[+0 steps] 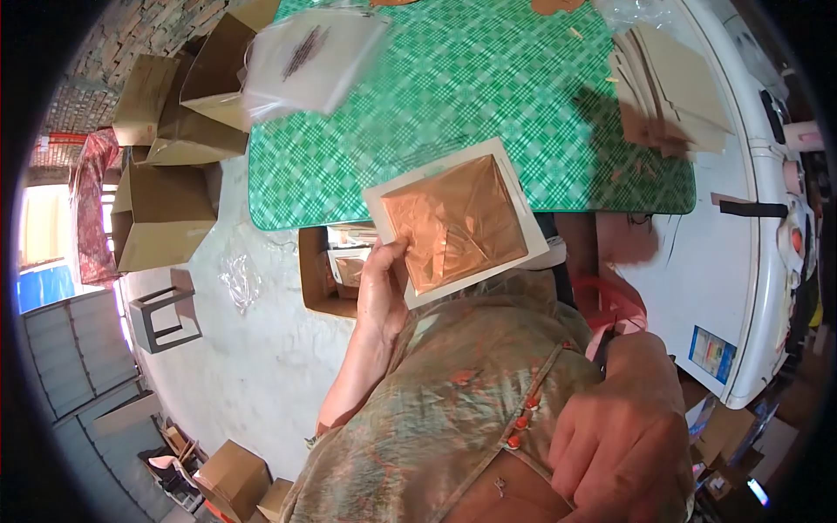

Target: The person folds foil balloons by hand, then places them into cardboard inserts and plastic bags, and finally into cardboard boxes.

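My left hand [381, 283] grips the lower left edge of a flat square packet [453, 227]. The packet has a copper-brown, shiny, creased middle and a white card border. It is tilted in front of my body, just over the near edge of the green table. My right hand [619, 436] is close to the camera at the lower right, raised before my chest. Its fingers are curled together, and whatever they may hold is hidden.
A green checked tablecloth [418, 105] covers the table, with clear plastic sleeves [314, 57] at its far left and stacked cardboard sheets [671, 87] at the right. An open carton [314, 279] with similar packets stands below the table edge. Other cartons [166, 213] and a grey stool [166, 314] are at left.
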### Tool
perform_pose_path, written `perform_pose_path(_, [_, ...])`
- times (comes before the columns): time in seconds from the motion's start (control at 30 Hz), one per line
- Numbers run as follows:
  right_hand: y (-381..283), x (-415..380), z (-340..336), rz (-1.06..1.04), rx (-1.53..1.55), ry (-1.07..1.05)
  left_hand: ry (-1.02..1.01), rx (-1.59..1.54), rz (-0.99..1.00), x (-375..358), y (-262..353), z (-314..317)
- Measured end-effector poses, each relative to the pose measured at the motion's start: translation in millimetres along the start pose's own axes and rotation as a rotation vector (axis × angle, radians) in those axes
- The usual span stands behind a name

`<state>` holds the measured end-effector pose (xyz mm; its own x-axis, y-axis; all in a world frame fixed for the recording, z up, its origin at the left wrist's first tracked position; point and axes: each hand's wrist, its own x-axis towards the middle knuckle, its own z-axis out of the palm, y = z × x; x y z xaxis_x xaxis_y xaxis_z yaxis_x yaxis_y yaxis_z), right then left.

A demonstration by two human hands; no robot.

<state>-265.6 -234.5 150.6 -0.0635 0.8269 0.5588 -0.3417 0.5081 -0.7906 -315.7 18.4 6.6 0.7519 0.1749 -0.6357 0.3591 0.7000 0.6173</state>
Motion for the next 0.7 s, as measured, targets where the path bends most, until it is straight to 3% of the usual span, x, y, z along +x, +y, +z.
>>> perform_pose_path(0.03, [12, -1, 3, -0.098, -0.041, 0.122, 0.012, 0.000, -0.019, -2, 1, 2])
perform_pose_path(0.1, [3, -4, -11, 0.179, -0.457, -0.013, 0.012, 0.010, -0.028, -1, -1, -3])
perform_pose_path(0.17, [28, -31, -6, 0.030, -0.396, 0.806, 0.006, -0.012, -0.021, 2, -3, -10])
perform_pose_path(0.2, [46, -47, -4, 0.151, -0.434, 1.129, -0.034, -0.034, -0.031, 5, -4, -18])
perform_pose_path(0.27, [76, -88, -26, 0.371, -0.642, 1.411, -0.113, -0.080, -0.048, 11, -6, -33])
perform_pose_path(0.37, [113, -106, -35, 0.339, -0.568, 1.649, -0.181, -0.075, -0.059, 4, 6, -24])
perform_pose_path(0.4, [117, -109, -34, 0.489, -0.526, 1.620, -0.134, -0.050, -0.049, 7, 5, -27])
perform_pose_path(0.5, [124, -103, -31, 0.468, -0.164, 1.655, -0.183, -0.030, -0.144, -1, 15, -26])
perform_pose_path(0.53, [129, -104, -30, 0.383, -0.053, 1.639, -0.090, -0.026, -0.182, -3, 16, -19])
perform_pose_path(0.63, [130, -99, -32, 0.616, -0.498, 1.522, -0.304, 0.086, -0.174, 2, 13, -43])
perform_pose_path(0.67, [119, -98, -36, 0.576, -0.086, 1.527, -0.265, 0.192, -0.210, 2, 13, -48])
perform_pose_path(0.7, [116, -96, -34, 0.557, -0.018, 1.554, -0.280, 0.219, -0.223, 2, 12, -52])
